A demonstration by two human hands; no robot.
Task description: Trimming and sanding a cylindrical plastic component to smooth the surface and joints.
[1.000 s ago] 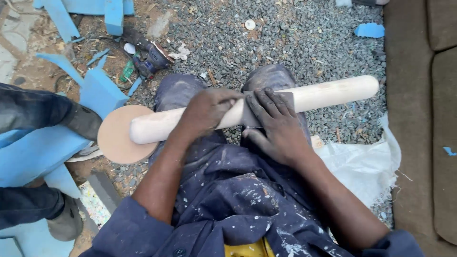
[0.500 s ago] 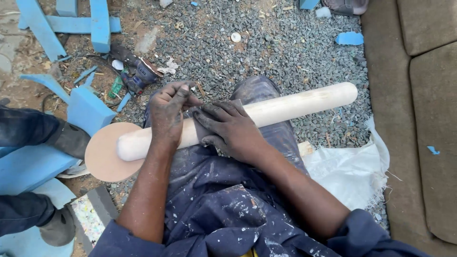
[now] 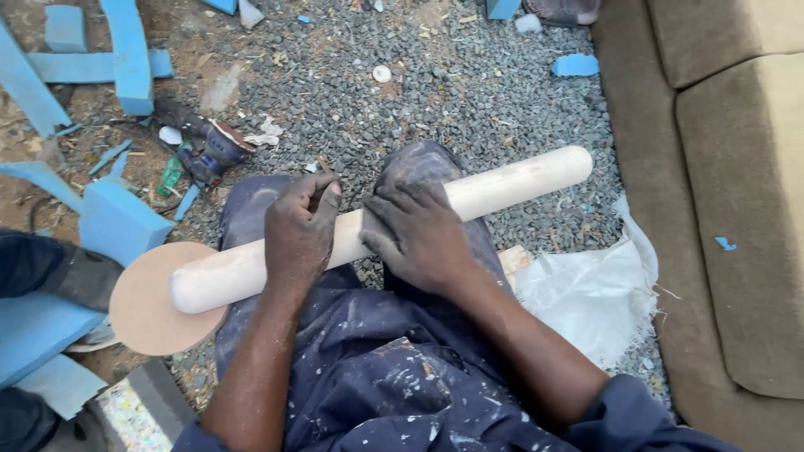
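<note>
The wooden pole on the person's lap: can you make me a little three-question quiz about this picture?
1. True or false: both hands rest on the round wooden pole.
2. What lies under the pole's left end? A) a flat round wooden disc B) a white sack C) a blue foam block
3. Fill in: the ground beyond the knees is covered in grey ____.

Key:
1. True. The left hand and the right hand sit side by side on the pole's middle, across the lap.
2. A, the disc.
3. Gravel.
</note>
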